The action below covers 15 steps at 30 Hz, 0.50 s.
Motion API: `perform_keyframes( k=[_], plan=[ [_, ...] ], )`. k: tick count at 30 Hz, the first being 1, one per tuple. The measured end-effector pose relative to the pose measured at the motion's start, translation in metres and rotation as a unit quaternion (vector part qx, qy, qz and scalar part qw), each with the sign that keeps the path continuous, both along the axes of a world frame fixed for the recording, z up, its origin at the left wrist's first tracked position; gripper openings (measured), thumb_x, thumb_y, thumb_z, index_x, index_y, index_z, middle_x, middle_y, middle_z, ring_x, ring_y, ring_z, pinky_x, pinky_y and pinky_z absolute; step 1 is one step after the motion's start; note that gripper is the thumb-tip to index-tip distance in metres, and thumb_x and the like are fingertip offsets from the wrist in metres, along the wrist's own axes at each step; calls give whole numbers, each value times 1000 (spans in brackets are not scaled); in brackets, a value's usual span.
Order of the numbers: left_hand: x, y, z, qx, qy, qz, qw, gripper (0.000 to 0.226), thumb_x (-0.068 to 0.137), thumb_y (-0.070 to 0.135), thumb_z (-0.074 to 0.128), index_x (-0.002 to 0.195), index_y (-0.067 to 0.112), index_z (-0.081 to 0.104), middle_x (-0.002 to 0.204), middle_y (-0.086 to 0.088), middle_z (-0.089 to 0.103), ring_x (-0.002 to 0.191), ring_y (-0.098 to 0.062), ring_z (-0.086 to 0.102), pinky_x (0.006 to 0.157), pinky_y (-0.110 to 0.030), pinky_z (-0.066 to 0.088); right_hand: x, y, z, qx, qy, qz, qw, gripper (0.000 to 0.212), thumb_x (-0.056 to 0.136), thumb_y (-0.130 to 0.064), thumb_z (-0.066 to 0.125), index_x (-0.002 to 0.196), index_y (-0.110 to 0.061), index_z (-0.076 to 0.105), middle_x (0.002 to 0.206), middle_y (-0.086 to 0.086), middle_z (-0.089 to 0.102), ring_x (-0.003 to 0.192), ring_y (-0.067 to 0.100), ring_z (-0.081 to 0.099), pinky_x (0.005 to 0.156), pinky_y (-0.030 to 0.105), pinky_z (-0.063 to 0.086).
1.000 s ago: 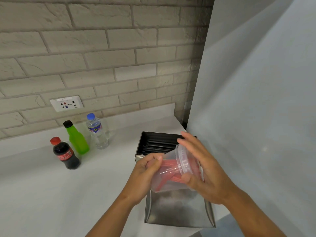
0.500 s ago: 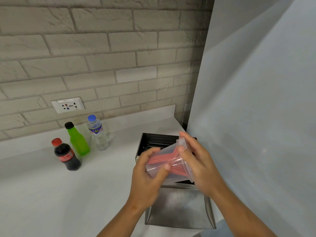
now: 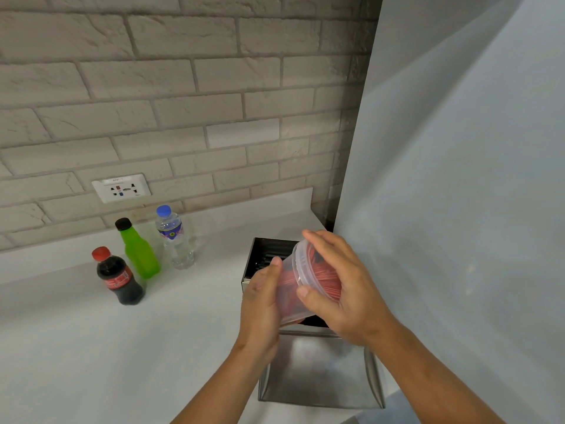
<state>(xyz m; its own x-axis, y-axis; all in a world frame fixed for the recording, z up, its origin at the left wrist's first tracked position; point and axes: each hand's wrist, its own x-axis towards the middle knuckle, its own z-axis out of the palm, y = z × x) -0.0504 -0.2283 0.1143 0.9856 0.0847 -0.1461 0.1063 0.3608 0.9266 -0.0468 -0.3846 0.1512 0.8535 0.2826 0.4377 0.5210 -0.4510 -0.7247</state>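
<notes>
Two grips held one clear tub (image 3: 293,281) of red straws (image 3: 324,270), tipped sideways just above the open steel box (image 3: 318,368) on the white bench (image 3: 91,347). The left grip (image 3: 263,304) curled round its base and the right grip (image 3: 345,289) clasped its rim. Three bottles (image 3: 139,255) stood well apart, leftward.

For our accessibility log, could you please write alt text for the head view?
A person's left hand and right hand hold a clear plastic tub of thin red sticks, tilted on its side, above an open steel box on a white counter. A cola bottle, a green bottle and a water bottle stand to the left.
</notes>
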Motion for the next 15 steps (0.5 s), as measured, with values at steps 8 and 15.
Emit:
perform_keyframes(
  k=[8,15],
  plan=[
    [6,-11,0,12,3,65,998,49,81,65,68,90,20,82,95,-18,80,95,-42,76,89,-70,58,7,2,-7,48,31,-50,997,68,86,-43,66,150,-22,51,144,-5,54,135,19,52,109,46,48],
    [9,-17,-7,37,2,71,997,50,80,65,67,89,17,80,93,-18,80,93,-41,77,78,-56,64,6,2,-15,76,60,-82,992,70,83,-50,65,148,-26,53,143,-8,57,133,17,54,107,45,49]
  ],
)
